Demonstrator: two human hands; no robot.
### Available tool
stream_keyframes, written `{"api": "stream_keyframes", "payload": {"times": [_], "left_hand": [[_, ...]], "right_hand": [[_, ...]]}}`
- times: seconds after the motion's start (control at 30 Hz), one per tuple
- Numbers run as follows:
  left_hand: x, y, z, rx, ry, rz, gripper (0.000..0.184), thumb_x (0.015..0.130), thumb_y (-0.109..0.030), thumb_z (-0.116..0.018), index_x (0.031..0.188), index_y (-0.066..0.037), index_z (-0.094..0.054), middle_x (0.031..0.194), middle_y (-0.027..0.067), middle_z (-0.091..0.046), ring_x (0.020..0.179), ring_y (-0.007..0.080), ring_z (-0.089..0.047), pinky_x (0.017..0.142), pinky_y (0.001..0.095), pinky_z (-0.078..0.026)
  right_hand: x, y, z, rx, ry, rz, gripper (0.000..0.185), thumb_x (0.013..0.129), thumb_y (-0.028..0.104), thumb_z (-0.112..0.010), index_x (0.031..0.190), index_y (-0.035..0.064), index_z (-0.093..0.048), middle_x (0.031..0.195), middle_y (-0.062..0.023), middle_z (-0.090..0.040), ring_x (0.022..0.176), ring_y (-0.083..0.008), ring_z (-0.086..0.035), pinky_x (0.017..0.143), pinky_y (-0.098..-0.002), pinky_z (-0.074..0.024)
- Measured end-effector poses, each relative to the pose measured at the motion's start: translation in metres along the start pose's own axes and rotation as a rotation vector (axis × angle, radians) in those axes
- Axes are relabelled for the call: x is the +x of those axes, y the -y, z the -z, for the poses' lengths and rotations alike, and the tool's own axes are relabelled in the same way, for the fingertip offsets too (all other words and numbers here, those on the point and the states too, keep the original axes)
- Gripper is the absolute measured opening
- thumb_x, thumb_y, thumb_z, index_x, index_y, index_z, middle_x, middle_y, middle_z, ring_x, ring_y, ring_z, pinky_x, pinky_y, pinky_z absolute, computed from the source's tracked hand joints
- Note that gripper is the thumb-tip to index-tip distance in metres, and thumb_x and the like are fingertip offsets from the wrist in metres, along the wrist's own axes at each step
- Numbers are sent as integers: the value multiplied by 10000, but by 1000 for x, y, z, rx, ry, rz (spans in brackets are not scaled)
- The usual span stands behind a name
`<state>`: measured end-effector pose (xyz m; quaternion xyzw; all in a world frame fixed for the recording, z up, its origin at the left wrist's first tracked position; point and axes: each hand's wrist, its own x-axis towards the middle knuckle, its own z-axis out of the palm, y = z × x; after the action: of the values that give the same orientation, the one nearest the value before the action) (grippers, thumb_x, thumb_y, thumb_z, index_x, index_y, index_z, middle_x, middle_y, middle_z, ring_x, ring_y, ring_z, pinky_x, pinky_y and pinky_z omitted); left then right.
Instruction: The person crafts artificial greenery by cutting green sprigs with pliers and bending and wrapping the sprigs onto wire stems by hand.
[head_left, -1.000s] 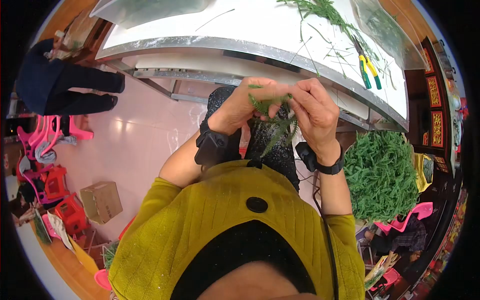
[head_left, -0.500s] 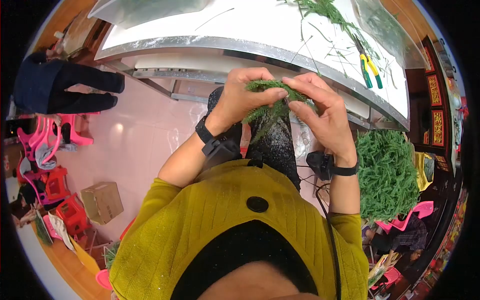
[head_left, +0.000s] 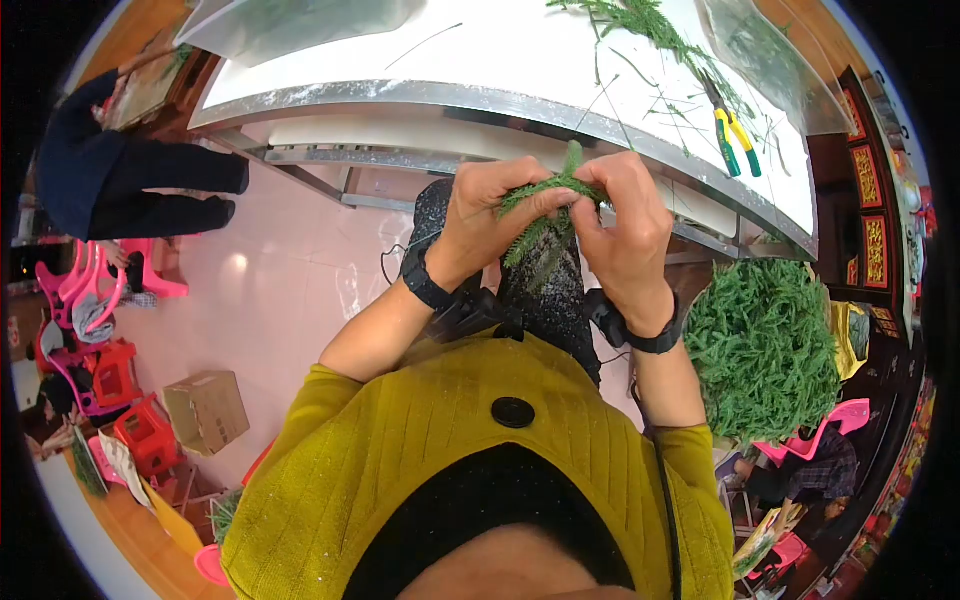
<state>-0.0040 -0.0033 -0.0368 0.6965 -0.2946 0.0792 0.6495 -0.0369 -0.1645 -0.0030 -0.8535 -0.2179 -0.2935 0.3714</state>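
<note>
Both hands meet over my lap around a green artificial fir sprig [head_left: 533, 236]. My left hand [head_left: 492, 208] is closed on it, thumb pressed against the stem and fingers behind. My right hand [head_left: 628, 225] pinches the same sprig from the other side, its thumb and forefinger close to the left thumb. One branch tip points up between the hands, and others hang down over my dark, speckled trousers. Exactly what the fingertips press on is hidden. Pliers with yellow and green handles [head_left: 737, 142] lie on the white table [head_left: 500, 55] ahead, beside loose green sprigs [head_left: 650, 25].
A big heap of green sprigs [head_left: 765, 350] stands at my right. Clear plastic bins [head_left: 290, 30] sit on the table, whose metal edge runs just beyond my hands. At left are a cardboard box [head_left: 206, 411], red stools [head_left: 150, 435] and a person in dark clothes [head_left: 130, 180].
My right hand has turned and its fingers have curled in to a tighter pinch. A branch tip now sticks up between my hands. The person at left has shifted and reaches out an arm.
</note>
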Motion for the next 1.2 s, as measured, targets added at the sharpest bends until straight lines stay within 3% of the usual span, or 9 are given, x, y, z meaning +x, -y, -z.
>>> {"api": "stream_keyframes", "payload": {"times": [0.2, 0.3, 0.4, 0.5, 0.53, 0.73, 0.97, 1.13, 1.2], "left_hand": [[-7, -10, -12, -161, -50, 86, 120, 851, -95, -690, 940, -16, -691, 702, 75, -647, 589, 102, -605, 540, 238, -467], [-10, -6, -15, -67, -44, 43, 125, 857, -80, -675, 960, -11, -693, 721, 84, -653, 604, 118, -616, 546, 242, -472], [-12, -6, -16, -46, -52, -3, 138, 857, -79, -672, 973, -8, -691, 736, 95, -659, 608, 144, -623, 552, 254, -479], [-12, -2, -15, -5, -80, -20, 155, 851, -85, -677, 986, -10, -693, 750, 103, -667, 619, 163, -629, 567, 267, -486], [-12, -3, -14, 0, -65, -31, 157, 849, -86, -679, 985, -9, -692, 757, 107, -668, 623, 167, -630, 573, 270, -488], [-10, -4, -12, -78, 4, 30, 148, 870, -94, -662, 979, 2, -687, 752, 85, -663, 623, 146, -613, 566, 266, -474], [-4, -15, -11, -646, 63, 697, 306, 948, -298, -572, 861, -16, -650, 655, 15, -574, 498, 62, -444, 423, 205, -307], [3, -17, -6, -772, 62, 828, 302, 910, -339, -619, 818, -52, -641, 633, 2, -549, 482, 44, -407, 411, 195, -257], [7, -20, -3, -733, 71, 785, 261, 891, -308, -650, 810, -60, -638, 643, 5, -562, 485, 39, -415, 411, 192, -252]], "right_hand": [[-8, 5, -10, -181, -209, 113, 229, 724, -88, -629, 927, 5, -578, 897, -150, -588, 767, -325, -594, 655, -364, -482], [-17, 8, -8, -66, -144, -83, 203, 737, -87, -627, 914, 8, -594, 933, -140, -611, 819, -322, -622, 705, -336, -498], [-20, 4, -4, 225, -94, -234, 269, 764, -98, -597, 1015, -3, -578, 1025, -130, -619, 938, -275, -642, 798, -303, -503], [-11, 17, 7, 836, -71, -538, 360, 783, -110, -565, 1130, -25, -512, 1135, -129, -592, 1042, -224, -615, 882, -299, -489], [-9, 10, 15, 842, 28, -560, 489, 809, -113, -561, 1273, -53, -417, 1203, -141, -551, 1097, -205, -582, 917, -307, -485], [-7, 2, 14, 1133, -11, -686, 652, 828, -96, -605, 1410, -49, -315, 1111, -136, -592, 1044, -187, -606, 880, -282, -513], [-16, -3, 2, 878, -112, -658, 513, 811, -91, -642, 1298, -14, -502, 984, -83, -645, 928, -150, -634, 833, -257, -513], [-15, -5, 4, 351, -40, -263, 471, 783, -96, -650, 1235, 12, -574, 908, -66, -676, 900, -130, -645, 841, -266, -505], [-14, -7, 8, 341, -40, -274, 487, 774, -101, -648, 1241, 10, -567, 911, -78, -683, 905, -133, -648, 843, -272, -509]]}}
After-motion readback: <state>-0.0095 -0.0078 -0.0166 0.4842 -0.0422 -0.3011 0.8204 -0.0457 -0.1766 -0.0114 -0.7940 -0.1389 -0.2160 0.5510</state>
